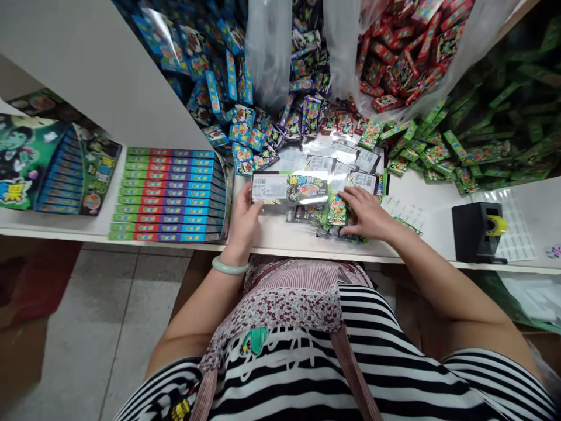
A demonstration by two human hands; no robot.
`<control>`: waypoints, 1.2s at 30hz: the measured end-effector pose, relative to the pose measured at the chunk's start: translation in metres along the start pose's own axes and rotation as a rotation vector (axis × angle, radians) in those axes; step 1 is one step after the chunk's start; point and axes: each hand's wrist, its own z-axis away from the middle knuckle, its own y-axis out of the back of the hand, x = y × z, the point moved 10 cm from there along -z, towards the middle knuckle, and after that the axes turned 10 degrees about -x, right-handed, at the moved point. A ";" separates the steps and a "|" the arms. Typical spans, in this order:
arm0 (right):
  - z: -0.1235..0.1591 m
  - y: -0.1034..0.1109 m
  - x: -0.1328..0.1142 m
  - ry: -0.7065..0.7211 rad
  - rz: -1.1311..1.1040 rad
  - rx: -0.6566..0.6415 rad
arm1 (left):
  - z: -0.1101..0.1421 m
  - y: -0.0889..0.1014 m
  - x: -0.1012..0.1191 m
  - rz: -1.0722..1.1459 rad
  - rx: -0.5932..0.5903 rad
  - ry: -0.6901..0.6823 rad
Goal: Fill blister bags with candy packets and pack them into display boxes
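My left hand [246, 217] is closed on the left end of a flat, glossy printed packet [307, 188] with a white barcode label. The thumb rests on its front and the fingers go behind it. Just to the right, my right hand [366, 213] curls over a small green candy box [337, 209], fingertips at its upper part and thumb lower down. Under and around that box lie several dark printed packets [307, 214]. More packets with white barcode labels [363, 181] are spread behind my hands.
Heaps of small blue boxes [243, 131], purple boxes [311, 114], red boxes [385, 76] and green boxes [475, 152] lie at the back, partly in clear plastic bags. Left stands a stack of multicoloured boxes [169, 193]. A black tape dispenser [475, 231] and sticker sheets [515, 225] sit right.
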 end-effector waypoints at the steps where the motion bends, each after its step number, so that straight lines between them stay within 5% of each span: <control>1: 0.000 -0.004 -0.003 -0.009 0.020 0.016 | 0.004 0.000 0.007 -0.110 -0.001 -0.027; 4: 0.000 -0.006 -0.008 -0.011 0.026 0.067 | 0.006 -0.014 0.044 -0.411 -0.094 -0.161; 7: 0.003 -0.003 -0.007 0.012 0.013 0.092 | -0.009 -0.050 0.069 -0.573 -0.362 -0.246; 12: 0.013 0.002 -0.007 0.044 0.004 0.140 | -0.052 -0.084 0.057 -0.740 -0.612 -0.159; 15: 0.022 0.013 -0.007 0.076 -0.039 0.211 | -0.063 -0.086 0.059 -0.773 -0.622 -0.181; 19: 0.032 0.049 -0.017 0.148 -0.141 0.358 | -0.049 -0.080 0.091 -0.722 -0.529 -0.330; 24: 0.022 0.078 -0.051 0.306 -0.109 0.293 | -0.028 -0.083 0.112 -0.639 -0.559 -0.402; 36: 0.022 0.068 -0.061 0.357 0.037 0.061 | -0.010 -0.094 0.115 -0.669 -0.706 -0.514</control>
